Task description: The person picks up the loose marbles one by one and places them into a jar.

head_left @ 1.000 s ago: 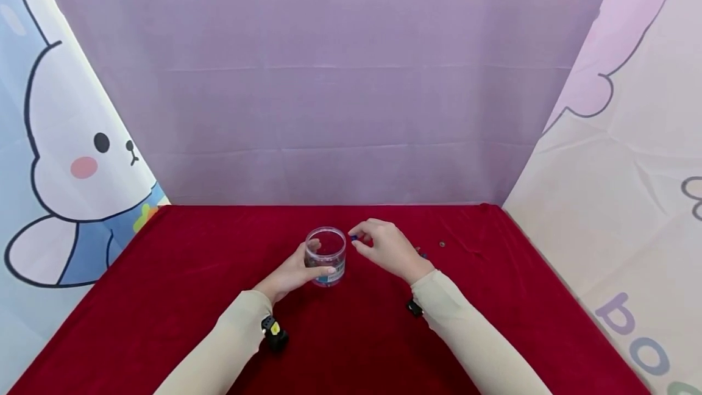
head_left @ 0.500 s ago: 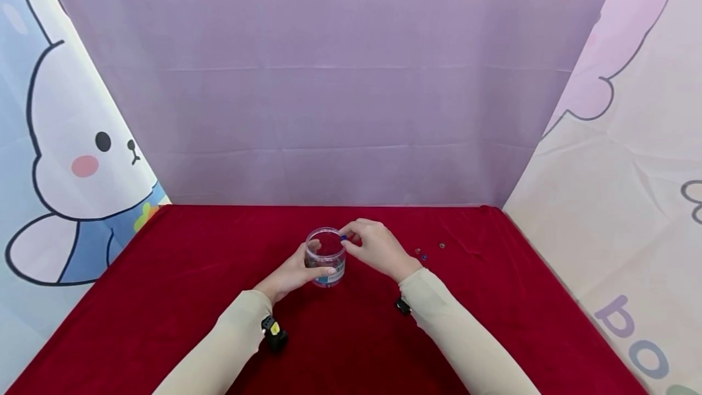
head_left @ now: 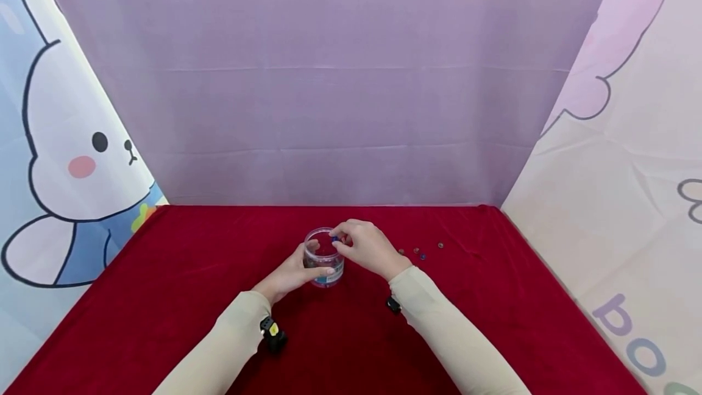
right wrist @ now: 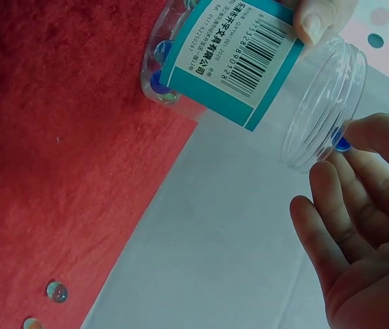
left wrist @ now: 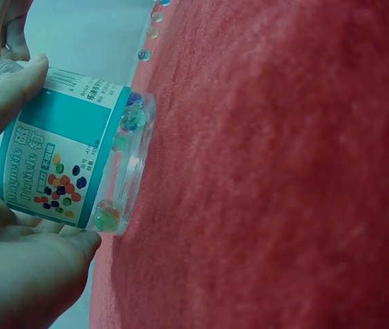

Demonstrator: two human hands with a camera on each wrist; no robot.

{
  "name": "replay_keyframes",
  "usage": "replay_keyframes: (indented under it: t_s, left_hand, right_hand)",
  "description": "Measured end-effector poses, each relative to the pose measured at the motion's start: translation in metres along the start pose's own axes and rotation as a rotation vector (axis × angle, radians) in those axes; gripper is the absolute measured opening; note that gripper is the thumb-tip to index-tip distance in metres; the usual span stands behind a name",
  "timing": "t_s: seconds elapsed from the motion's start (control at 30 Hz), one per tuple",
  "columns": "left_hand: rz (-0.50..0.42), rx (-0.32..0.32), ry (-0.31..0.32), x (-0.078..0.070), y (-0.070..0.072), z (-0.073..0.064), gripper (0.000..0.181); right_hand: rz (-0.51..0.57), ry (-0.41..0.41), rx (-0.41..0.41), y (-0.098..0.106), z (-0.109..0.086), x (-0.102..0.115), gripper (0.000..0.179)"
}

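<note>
A clear plastic jar (head_left: 329, 278) with a teal-and-white label stands upright on the red cloth. My left hand (head_left: 296, 269) grips its side, the thumb across the front. Several glass marbles (left wrist: 132, 118) lie at its bottom. Over the right part of the open mouth is my right hand (head_left: 366, 247), pinching a blue marble (right wrist: 342, 142) between thumb and index finger. In the right wrist view the other fingers are spread and loosely bent, close to the rim.
Several loose marbles (head_left: 423, 256) lie on the red cloth (head_left: 466, 316) to the right of my right hand. A lilac backdrop (head_left: 340, 108) rises behind the table, with printed cartoon panels (head_left: 71, 157) at the sides.
My right hand has moved left with the blue marble, from beside the jar to over its mouth. More loose marbles show behind it. The left hand and jar stay nearly still.
</note>
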State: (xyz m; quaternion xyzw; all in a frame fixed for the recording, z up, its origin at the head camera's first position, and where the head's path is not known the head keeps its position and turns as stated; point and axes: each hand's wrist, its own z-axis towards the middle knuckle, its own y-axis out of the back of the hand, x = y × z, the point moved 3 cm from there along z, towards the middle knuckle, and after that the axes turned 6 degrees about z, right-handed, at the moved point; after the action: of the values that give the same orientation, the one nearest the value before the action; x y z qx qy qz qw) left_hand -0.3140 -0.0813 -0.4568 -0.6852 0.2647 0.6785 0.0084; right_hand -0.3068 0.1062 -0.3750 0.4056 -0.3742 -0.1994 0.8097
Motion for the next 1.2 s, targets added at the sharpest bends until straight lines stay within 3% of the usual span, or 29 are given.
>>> replay_keyframes:
  t_s: [0.23, 0.67, 0.97, 1.2]
  left_hand:
    - [-0.004, -0.004, -0.005, 0.0, 0.0, 0.0, 0.096]
    - [0.005, -0.01, 0.002, 0.001, 0.0, -0.001, 0.095]
    - [-0.008, -0.006, -0.002, 0.0, 0.001, 0.0, 0.095]
    - [-0.002, -0.01, -0.003, 0.001, 0.001, 0.0, 0.095]
  right_hand:
    - [0.009, 0.015, -0.006, 0.0, 0.0, 0.001, 0.023]
    - [0.022, -0.031, 0.004, 0.003, -0.006, -0.002, 0.025]
    - [-0.001, -0.027, -0.033, 0.01, -0.012, -0.008, 0.022]
    - [-0.01, -0.072, -0.029, 0.017, -0.017, -0.015, 0.023]
